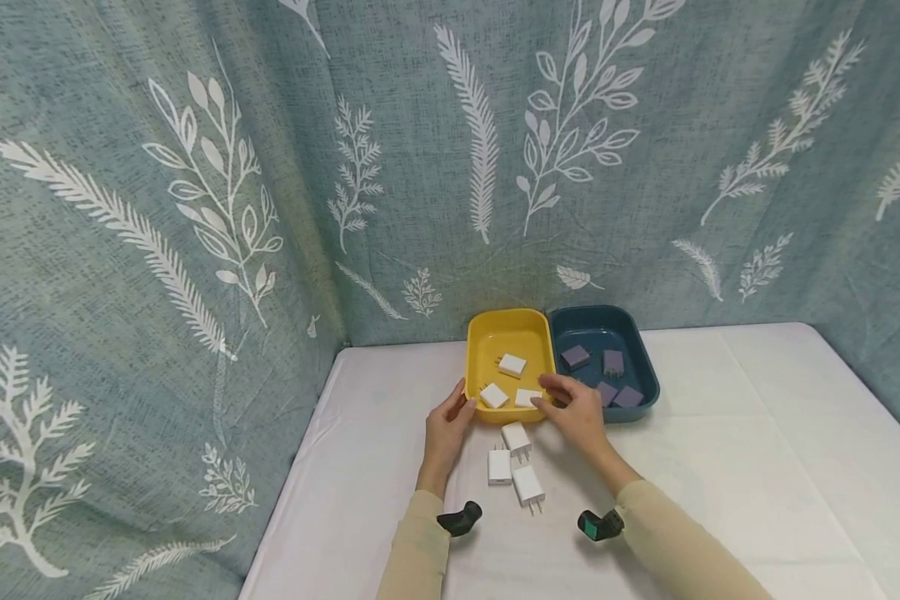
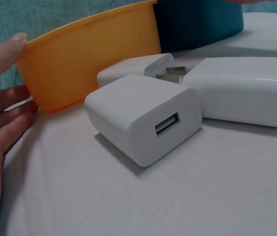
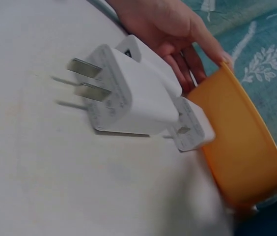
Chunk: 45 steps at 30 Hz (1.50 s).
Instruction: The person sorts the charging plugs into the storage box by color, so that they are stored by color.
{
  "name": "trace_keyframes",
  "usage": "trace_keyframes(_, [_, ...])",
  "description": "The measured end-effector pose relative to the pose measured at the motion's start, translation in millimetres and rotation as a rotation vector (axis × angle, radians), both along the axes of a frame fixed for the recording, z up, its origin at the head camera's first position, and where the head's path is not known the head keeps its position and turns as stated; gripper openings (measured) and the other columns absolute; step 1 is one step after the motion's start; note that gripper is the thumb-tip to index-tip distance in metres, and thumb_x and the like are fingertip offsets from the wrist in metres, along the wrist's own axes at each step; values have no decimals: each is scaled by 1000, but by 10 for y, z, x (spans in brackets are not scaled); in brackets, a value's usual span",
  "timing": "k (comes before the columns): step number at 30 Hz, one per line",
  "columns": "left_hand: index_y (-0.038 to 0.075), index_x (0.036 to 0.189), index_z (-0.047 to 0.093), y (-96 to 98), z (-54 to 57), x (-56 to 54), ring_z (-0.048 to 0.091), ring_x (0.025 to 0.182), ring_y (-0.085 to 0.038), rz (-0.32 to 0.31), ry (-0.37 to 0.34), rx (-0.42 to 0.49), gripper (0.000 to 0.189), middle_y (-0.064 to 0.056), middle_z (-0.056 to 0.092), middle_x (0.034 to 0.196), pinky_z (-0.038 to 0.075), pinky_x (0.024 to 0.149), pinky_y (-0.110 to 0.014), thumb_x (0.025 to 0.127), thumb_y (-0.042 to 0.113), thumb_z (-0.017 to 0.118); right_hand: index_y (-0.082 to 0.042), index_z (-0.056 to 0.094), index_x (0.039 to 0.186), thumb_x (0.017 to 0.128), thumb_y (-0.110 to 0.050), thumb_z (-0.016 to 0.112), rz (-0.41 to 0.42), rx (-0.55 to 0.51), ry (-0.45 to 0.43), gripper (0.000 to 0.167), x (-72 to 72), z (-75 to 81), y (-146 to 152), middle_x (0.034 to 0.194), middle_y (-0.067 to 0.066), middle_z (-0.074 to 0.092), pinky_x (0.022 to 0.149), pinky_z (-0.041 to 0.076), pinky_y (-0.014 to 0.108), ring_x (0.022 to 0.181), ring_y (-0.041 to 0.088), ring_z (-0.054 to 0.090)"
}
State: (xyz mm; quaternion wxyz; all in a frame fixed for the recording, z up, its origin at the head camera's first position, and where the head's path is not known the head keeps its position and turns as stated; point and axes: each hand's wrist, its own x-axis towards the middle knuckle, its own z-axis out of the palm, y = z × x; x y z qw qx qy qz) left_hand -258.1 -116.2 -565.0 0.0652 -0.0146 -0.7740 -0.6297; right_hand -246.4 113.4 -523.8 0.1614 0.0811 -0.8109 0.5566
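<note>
My left hand point(image 1: 448, 429) holds the near left corner of a yellow tray point(image 1: 474, 350), its thumb at the rim and its other fingers against the outer wall. At the tray's right side my right hand point(image 1: 576, 408) reaches in over the rim, with thumb and index finger at the end of a white USB wall charger point(image 1: 527, 398). Two more white chargers lie in the tray, one point(image 1: 512, 365) farther back and one point(image 1: 492, 396) at the left. In front of it three white chargers point(image 2: 143, 118) lie close together on the table, metal prongs showing.
A dark blue tray point(image 1: 648, 367) stands against the yellow tray's right side, with several purple blocks point(image 1: 612, 362) in it. Behind both hangs a patterned teal curtain point(image 1: 412, 167). White cloth point(image 1: 735, 433) covers the table. A black wrist camera point(image 1: 459, 518) sits by the left sleeve.
</note>
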Motion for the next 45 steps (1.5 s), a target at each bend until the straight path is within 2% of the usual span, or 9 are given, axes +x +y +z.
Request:
trace_keyframes(8, [30, 142, 50, -10, -13, -8, 52, 133, -15, 11, -9, -33, 49, 6, 53, 144, 45, 110, -34, 95, 36, 62, 3, 72, 104, 75, -3, 81, 16, -59, 88, 30, 94, -64, -34, 102, 18, 74, 81, 60, 39, 91, 33, 72])
trace_keyframes(17, [29, 143, 49, -14, 12, 10, 50, 135, -15, 6, -11, -35, 52, 7, 51, 146, 44, 111, -35, 94, 42, 61, 1, 73, 98, 74, 1, 81, 34, -97, 187, 26, 155, -120, -74, 97, 17, 75, 77, 58, 16, 84, 29, 72])
trace_keyframes(20, [28, 144, 49, -13, 16, 13, 50, 135, -17, 3, -2, -39, 53, 4, 51, 146, 44, 111, -36, 94, 43, 61, 1, 73, 97, 73, 1, 82, 40, -114, 175, 25, 175, -143, -83, 96, 17, 75, 77, 57, 12, 84, 27, 72])
trace_keyframes(27, [27, 143, 50, -7, 14, 16, 52, 133, -19, 18, 6, -46, 51, 3, 53, 145, 45, 110, -38, 95, 38, 61, -1, 74, 99, 72, -2, 84, 42, -123, 139, 29, 242, -198, -110, 96, 15, 75, 78, 59, 20, 83, 27, 73])
trace_keyframes(31, [28, 142, 50, -3, 8, 15, 52, 133, -19, 26, 3, -42, 50, 3, 53, 145, 45, 110, -38, 95, 37, 62, -1, 73, 99, 73, 0, 82, 39, -108, 121, 27, 286, -228, -128, 97, 15, 75, 78, 59, 18, 85, 27, 73])
trace_keyframes(36, [26, 143, 49, 6, 98, 59, 51, 134, -20, 13, -22, -36, 49, 1, 51, 146, 44, 111, -39, 96, 33, 61, -1, 73, 101, 75, -3, 81, 52, -83, 72, 28, 309, -273, -143, 100, 13, 75, 80, 60, 22, 88, 26, 73])
trace_keyframes(39, [28, 143, 49, 1, 95, 59, 52, 133, -18, 13, -28, -43, 49, 3, 52, 145, 45, 110, -37, 96, 35, 61, -3, 73, 103, 75, -8, 83, 49, -47, 52, 30, 312, -305, -157, 101, 11, 75, 81, 61, 26, 90, 25, 72])
trace_keyframes(41, [32, 142, 50, -6, 21, 26, 52, 132, -15, 19, -15, -38, 49, 6, 53, 145, 46, 109, -35, 95, 40, 61, -4, 73, 103, 75, -10, 83, 43, -19, 41, 30, 320, -318, -170, 100, 9, 75, 81, 61, 28, 90, 24, 72])
trace_keyframes(45, [27, 143, 50, -5, 27, 29, 52, 133, -19, 11, -8, -37, 51, 2, 52, 146, 46, 109, -36, 95, 40, 61, -8, 74, 102, 74, -13, 84, 20, 48, 17, 30, 346, -326, -199, 97, 5, 76, 82, 59, 29, 90, 21, 72])
